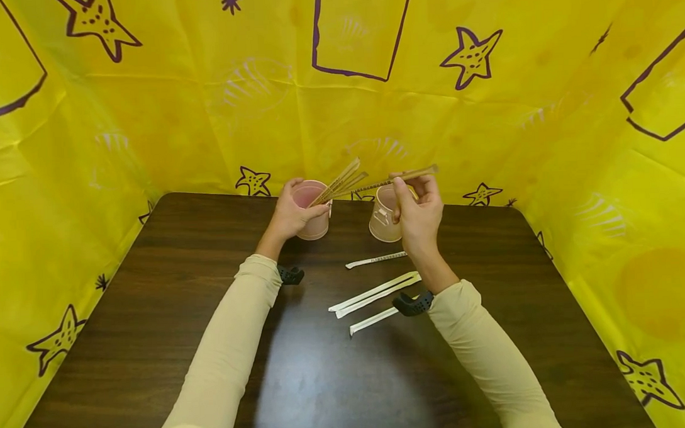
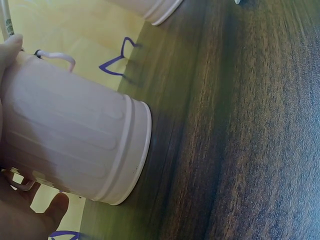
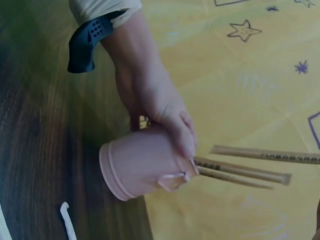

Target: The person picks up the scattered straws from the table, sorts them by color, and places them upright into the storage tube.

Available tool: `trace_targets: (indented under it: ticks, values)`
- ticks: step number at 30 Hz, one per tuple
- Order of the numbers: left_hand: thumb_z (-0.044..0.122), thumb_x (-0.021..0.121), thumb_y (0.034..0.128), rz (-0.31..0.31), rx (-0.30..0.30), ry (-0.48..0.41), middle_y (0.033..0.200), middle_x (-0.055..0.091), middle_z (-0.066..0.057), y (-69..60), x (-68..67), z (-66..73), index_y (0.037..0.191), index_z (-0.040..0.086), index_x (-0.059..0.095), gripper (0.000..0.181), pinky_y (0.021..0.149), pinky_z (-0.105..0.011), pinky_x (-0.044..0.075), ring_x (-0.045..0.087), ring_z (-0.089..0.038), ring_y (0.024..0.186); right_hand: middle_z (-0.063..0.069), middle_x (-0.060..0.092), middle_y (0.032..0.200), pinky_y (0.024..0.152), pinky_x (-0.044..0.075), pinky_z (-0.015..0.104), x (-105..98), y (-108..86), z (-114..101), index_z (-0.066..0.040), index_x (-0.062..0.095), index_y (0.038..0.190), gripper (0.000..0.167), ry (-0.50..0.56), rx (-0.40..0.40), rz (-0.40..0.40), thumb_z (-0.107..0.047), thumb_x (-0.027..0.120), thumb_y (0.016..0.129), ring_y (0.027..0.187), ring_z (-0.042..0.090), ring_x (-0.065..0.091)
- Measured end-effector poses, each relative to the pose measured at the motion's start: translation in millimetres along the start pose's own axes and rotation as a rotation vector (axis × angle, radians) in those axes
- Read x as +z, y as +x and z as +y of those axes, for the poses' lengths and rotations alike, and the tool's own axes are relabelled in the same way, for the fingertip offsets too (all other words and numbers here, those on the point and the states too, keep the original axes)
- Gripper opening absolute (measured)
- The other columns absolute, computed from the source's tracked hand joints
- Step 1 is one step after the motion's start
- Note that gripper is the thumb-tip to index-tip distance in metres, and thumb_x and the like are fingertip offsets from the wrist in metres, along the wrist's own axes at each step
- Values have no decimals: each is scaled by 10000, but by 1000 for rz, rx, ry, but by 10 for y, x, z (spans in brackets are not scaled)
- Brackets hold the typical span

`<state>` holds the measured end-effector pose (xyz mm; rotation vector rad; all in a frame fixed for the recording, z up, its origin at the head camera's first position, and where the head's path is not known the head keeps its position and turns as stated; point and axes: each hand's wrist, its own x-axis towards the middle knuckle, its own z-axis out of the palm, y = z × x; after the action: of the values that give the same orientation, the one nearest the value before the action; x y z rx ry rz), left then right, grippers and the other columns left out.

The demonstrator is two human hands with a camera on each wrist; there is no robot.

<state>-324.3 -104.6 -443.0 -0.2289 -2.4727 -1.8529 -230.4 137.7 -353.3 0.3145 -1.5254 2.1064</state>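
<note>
A pink bucket-shaped cup (image 1: 313,226) (image 2: 75,125) (image 3: 145,162) stands at the table's back edge, and my left hand (image 1: 293,212) (image 2: 25,205) (image 3: 152,95) grips it, thumb at the rim. Several paper-wrapped sticks (image 1: 338,181) (image 3: 245,171) lean out of it to the right. My right hand (image 1: 420,214) pinches another wrapped stick (image 1: 420,172) (image 3: 270,154), nearly level, its far end reaching toward the leaning ones; whether they touch I cannot tell. Behind my right hand stands a second, paler cup (image 1: 384,222), partly hidden.
Several white-wrapped sticks (image 1: 373,293) lie on the dark wooden table (image 1: 169,277) in front of the second cup, some partly covered by my right wrist. Yellow patterned sheeting (image 1: 192,118) surrounds the table at the back and both sides.
</note>
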Motion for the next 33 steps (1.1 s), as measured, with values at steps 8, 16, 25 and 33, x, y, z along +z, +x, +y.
trace_targets:
  ticks: [8, 16, 25, 33]
  values:
    - [333, 908, 767, -6, -12, -22, 1565, 379, -166, -5, 10, 8, 1546, 112, 293, 1016, 1202, -506, 345, 428, -326, 1411, -24, 753, 1017, 393, 388, 183, 126, -10, 205, -101, 643, 1055, 119, -56, 3, -46, -52, 693, 959, 456, 85, 447]
    - [304, 909, 770, 0, 7, -21, 1539, 410, -175, -1, 9, 15, 1538, 85, 292, 1009, 1194, -479, 369, 464, -325, 1384, -23, 728, 1032, 390, 411, 176, 258, -3, 436, 61, 587, 1143, 237, -108, 44, -94, -64, 684, 966, 405, 45, 451]
    - [284, 902, 779, -6, 2, -33, 1558, 386, -182, -12, -2, -1, 1549, 85, 280, 1010, 1196, -478, 369, 451, -327, 1401, 34, 681, 1031, 416, 418, 178, 388, 16, 639, 13, 613, 1147, 240, -191, 210, -99, -131, 695, 974, 391, 34, 455]
    - [279, 893, 792, -3, 18, -31, 1576, 380, -184, 3, -6, -10, 1550, 76, 278, 997, 1195, -485, 372, 444, -326, 1412, -49, 642, 949, 436, 402, 161, 449, 34, 763, 1, 632, 1112, 209, -272, 324, -82, -118, 713, 960, 433, 22, 457]
